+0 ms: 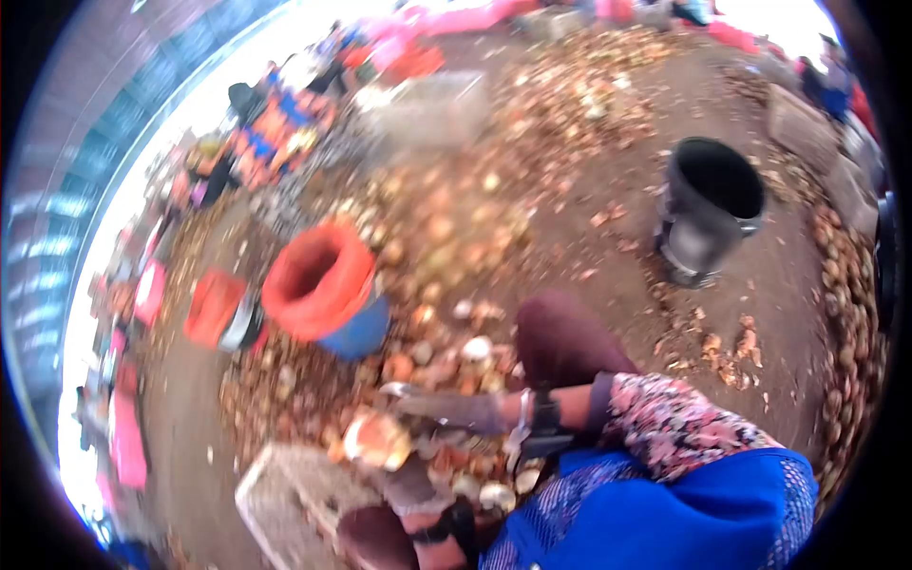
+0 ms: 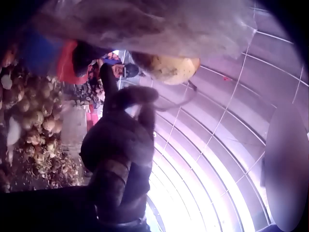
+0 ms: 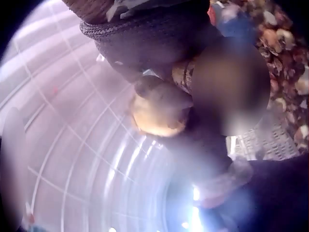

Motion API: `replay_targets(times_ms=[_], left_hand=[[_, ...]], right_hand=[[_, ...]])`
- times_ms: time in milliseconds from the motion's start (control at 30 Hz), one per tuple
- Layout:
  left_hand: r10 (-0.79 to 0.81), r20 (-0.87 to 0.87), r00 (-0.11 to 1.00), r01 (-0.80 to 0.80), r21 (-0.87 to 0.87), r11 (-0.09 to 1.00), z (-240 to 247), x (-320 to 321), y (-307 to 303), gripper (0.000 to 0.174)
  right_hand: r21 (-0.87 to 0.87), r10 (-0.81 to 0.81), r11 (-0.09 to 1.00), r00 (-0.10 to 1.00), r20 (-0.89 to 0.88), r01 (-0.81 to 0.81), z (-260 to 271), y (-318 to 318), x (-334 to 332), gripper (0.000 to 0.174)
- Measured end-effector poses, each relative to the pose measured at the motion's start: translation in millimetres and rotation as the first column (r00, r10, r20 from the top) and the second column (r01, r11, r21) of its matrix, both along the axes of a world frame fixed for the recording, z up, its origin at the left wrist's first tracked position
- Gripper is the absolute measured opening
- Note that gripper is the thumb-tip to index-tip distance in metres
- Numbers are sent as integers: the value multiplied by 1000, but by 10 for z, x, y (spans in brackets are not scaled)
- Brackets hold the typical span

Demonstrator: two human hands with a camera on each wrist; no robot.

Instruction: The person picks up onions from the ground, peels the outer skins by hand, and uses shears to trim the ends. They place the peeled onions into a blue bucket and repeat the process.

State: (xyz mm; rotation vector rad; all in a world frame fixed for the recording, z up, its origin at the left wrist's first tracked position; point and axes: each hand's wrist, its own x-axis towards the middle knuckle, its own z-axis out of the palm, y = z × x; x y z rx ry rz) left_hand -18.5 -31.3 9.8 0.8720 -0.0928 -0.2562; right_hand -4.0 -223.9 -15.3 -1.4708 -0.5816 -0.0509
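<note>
In the head view my gloved left hand grips an onion with pale flesh showing and orange-brown skin. Close beside it, my gloved right hand reaches in from the floral sleeve. A silvery blade sticks out past its fingertips. In the left wrist view the same onion shows under the near glove. Below it, curled fingers of the right hand hold a thin, curved knife. In the right wrist view the onion is partly covered by dark gloved fingers.
Onions and loose skins lie across the ground ahead. A blue bucket lined with a red mesh bag stands ahead, a black bucket at right. A pale crate sits by my left knee. Several people are farther off.
</note>
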Motion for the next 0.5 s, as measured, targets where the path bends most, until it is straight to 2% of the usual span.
replay_targets(times_ms=[33,67,167,200,233,267,333,400,467,500], left_hand=[[-22,-45,999,26,82,996,51,0,-2,58],[-20,-49,999,27,148,989,71,15,16,55],[100,196,976,-148,248,957,64,93,30,53],[119,292,949,-200,267,943,70,102,14,54],[120,289,950,-212,315,925,174,67,-45,55],[134,312,941,-240,330,913,160,50,-104,55],[107,327,939,-212,305,928,235,34,-138,56],[131,350,928,-246,308,919,268,40,-155,52],[122,363,924,-248,321,914,253,84,-132,53],[172,389,905,-310,326,893,236,103,-134,55]], right_hand=[[-17,64,998,998,-5,-64,-128,83,-27,55],[-9,84,996,992,-93,-85,-49,130,-67,55],[33,1,999,956,-292,9,157,173,-88,56],[38,-48,997,963,-267,60,203,173,-89,56],[26,-95,994,975,-201,102,243,169,-77,57],[34,-178,983,984,-11,178,265,188,-78,57],[-56,-182,981,979,88,187,244,129,-140,57],[-177,-158,970,986,56,165,307,93,-192,57],[-315,-123,945,987,-99,86,526,16,-190,59],[-380,-163,917,983,-88,118,535,9,-185,57]])
